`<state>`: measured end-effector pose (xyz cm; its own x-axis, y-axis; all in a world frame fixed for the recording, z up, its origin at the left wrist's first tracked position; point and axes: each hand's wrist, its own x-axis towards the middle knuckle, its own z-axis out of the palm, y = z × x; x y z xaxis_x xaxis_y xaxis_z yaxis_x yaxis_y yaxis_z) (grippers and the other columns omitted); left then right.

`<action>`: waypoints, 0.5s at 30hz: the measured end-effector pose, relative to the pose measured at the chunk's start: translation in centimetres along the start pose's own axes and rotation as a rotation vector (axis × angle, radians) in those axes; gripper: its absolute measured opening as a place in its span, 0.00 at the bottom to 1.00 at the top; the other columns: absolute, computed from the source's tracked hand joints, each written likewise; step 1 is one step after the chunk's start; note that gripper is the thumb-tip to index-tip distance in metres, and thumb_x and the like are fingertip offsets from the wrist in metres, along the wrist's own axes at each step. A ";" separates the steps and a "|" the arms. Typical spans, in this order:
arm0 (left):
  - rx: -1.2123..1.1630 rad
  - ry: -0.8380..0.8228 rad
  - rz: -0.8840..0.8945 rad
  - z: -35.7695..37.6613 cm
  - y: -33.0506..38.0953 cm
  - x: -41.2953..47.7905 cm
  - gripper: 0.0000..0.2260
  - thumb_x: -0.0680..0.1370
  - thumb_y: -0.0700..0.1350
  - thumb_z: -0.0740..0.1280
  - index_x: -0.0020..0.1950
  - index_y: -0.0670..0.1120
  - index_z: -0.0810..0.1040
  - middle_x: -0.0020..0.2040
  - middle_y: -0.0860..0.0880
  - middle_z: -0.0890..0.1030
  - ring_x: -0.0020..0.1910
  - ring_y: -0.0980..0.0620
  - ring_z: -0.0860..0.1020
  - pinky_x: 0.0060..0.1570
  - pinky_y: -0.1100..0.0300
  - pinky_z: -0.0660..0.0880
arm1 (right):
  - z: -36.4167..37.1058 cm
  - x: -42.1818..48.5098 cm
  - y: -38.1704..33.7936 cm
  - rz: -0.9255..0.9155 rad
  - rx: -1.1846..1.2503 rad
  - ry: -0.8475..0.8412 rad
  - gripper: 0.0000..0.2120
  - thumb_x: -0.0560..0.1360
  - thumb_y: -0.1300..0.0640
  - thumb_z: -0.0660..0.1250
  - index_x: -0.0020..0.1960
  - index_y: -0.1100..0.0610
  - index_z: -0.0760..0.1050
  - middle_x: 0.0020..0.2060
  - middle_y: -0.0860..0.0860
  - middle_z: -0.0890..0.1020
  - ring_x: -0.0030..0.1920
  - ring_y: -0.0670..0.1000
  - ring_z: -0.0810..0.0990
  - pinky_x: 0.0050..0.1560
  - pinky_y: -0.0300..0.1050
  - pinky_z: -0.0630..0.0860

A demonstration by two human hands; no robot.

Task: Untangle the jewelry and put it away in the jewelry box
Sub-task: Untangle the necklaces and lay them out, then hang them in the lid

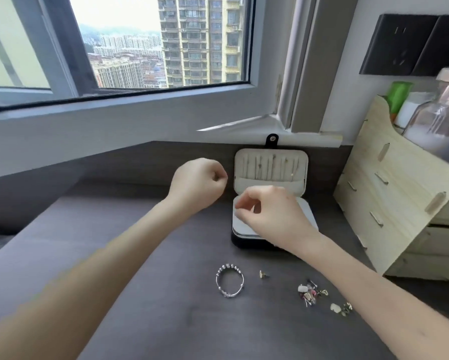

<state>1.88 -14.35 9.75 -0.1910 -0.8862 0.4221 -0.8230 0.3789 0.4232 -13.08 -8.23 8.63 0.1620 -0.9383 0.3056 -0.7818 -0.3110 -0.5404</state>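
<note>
The left hand [200, 183] is closed into a loose fist, held up just left of the jewelry box [254, 183]. The right hand [272, 214] hovers over the box's pale lower tray with thumb and forefinger drawn together as if pinching. A fine chain may run between the two hands, but from here I cannot tell whether either one actually holds anything. The box stands open against the wall, its lid upright, with a few thin chains [259, 166] hanging in it. The rest of the jewelry lies on the dark desk [166, 294] nearer the person: a beaded silver bracelet [230, 283], a single stud [263, 274] just right of it, a knotted cluster of earrings [309, 293] and two more small pieces [340, 308] further right. The risk I see is the right forearm, which crosses directly above that cluster; dropping the elbow could sweep the small pieces toward the near edge or knot them worse. A hard pull on anything stretched between the hands could also tip the propped lid or drag the light box. There is open desk to the left and in front. On the right the wooden drawer organiser [389, 193] crowds close to the box, so that side leaves little room to swing a wrist.
</note>
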 end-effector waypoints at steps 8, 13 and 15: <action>-0.053 -0.112 -0.146 -5.6 -3.0 -9.4 0.07 0.73 0.43 0.67 0.36 0.51 0.80 0.28 0.55 0.73 0.29 0.58 0.71 0.31 0.63 0.66 | 4.2 -9.5 -6.1 -0.220 0.002 -0.501 0.08 0.71 0.47 0.69 0.44 0.52 0.80 0.38 0.44 0.80 0.36 0.41 0.71 0.38 0.31 0.66; -0.186 -0.208 -0.207 -7.0 -3.9 -15.2 0.04 0.72 0.41 0.70 0.38 0.45 0.82 0.29 0.53 0.74 0.27 0.59 0.70 0.27 0.69 0.64 | 6.5 -12.8 -8.0 -0.209 -0.069 -0.528 0.12 0.69 0.43 0.70 0.42 0.51 0.75 0.36 0.42 0.74 0.41 0.45 0.70 0.38 0.38 0.66; -0.239 -0.240 -0.232 -7.3 -4.3 -17.1 0.03 0.72 0.41 0.71 0.39 0.45 0.83 0.29 0.53 0.74 0.27 0.60 0.70 0.27 0.69 0.64 | 7.0 -13.6 -8.4 -0.193 -0.047 -0.502 0.12 0.69 0.43 0.70 0.44 0.51 0.75 0.39 0.44 0.76 0.43 0.46 0.72 0.42 0.40 0.67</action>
<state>12.57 1.11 6.57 -0.1577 -0.9818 0.1061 -0.7166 0.1877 0.6717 -4.54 6.11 3.53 0.5645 -0.8251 -0.0223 -0.7333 -0.4889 -0.4725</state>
